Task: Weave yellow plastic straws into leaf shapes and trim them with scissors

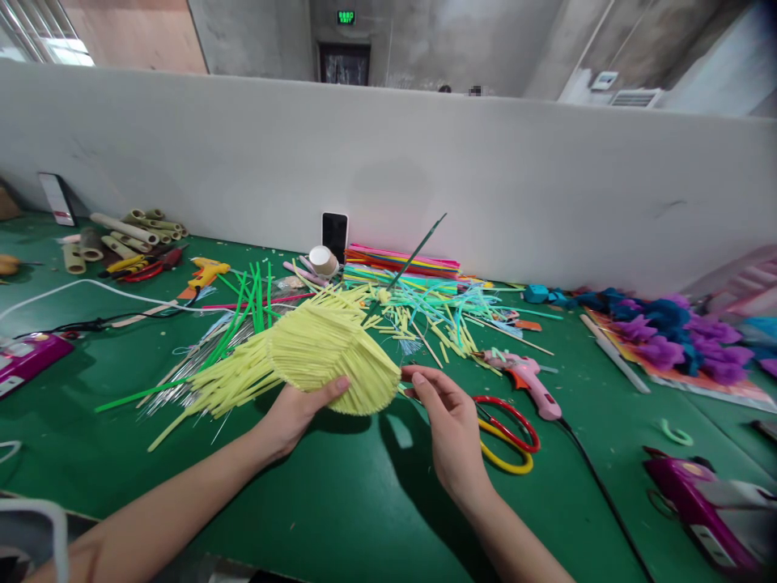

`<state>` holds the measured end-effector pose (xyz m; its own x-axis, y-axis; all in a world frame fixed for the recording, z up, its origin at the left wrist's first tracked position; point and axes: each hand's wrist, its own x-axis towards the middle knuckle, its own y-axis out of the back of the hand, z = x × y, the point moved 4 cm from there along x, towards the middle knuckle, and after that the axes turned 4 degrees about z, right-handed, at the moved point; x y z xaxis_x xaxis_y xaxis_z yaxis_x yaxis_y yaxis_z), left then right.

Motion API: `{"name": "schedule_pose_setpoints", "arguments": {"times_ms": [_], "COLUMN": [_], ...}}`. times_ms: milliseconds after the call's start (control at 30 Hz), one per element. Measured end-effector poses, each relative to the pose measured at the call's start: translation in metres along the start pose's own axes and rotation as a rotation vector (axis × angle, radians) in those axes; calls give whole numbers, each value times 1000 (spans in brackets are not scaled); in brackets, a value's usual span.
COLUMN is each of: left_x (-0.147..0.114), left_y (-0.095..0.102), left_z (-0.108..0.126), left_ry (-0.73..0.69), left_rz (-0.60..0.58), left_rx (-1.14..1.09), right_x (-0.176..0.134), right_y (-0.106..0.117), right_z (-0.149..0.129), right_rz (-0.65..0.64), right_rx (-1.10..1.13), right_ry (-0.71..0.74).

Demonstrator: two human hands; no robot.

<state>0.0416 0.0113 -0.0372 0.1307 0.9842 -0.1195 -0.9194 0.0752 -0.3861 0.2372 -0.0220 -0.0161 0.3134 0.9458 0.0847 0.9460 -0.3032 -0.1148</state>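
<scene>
My left hand (312,405) grips a pale yellow, fan-shaped piece (337,360) made of many chenille stems laid side by side. The thumb presses on its front face; the other fingers are hidden behind it. At the piece's right edge, my right hand (446,413) has its thumb and fingertips pinched together. What lies between those fingertips is too small to make out. Loose yellow chenille stems (236,376) lie behind and left of the piece. Red-and-yellow-handled scissors (507,433) rest just right of my right hand, partly covered by it.
A pink glue gun (528,380) with a black cord lies at right. Farther back are cut stems (449,312), a paper cup (323,261) and a phone (335,235). Bamboo pieces (137,231) and a yellow glue gun (206,271) are left; purple-blue fuzzy flowers (680,332) sit right. A white partition (243,162) closes the back.
</scene>
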Motion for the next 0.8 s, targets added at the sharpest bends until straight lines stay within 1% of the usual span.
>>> {"name": "schedule_pose_setpoints", "arguments": {"times_ms": [133, 267, 467, 600, 800], "left_x": [0, -1, -2, -2, -2], "left_y": [0, -1, -3, -3, -2], "left_z": [-1, -1, -3, -3, -5], "left_ry": [8, 27, 124, 159, 168], "left_rz": [-11, -81, -121, -145, -160], "left_rx": [13, 33, -52, -76, -56], "right_x": [1, 1, 2, 3, 5], "right_y": [-1, -4, -1, 1, 1], "right_z": [-3, -4, -4, -6, -7], "right_rz": [-23, -103, -180, -203, -207], "right_rx": [20, 56, 97, 79, 59], "right_ry": [-5, 6, -16, -10, -22]}}
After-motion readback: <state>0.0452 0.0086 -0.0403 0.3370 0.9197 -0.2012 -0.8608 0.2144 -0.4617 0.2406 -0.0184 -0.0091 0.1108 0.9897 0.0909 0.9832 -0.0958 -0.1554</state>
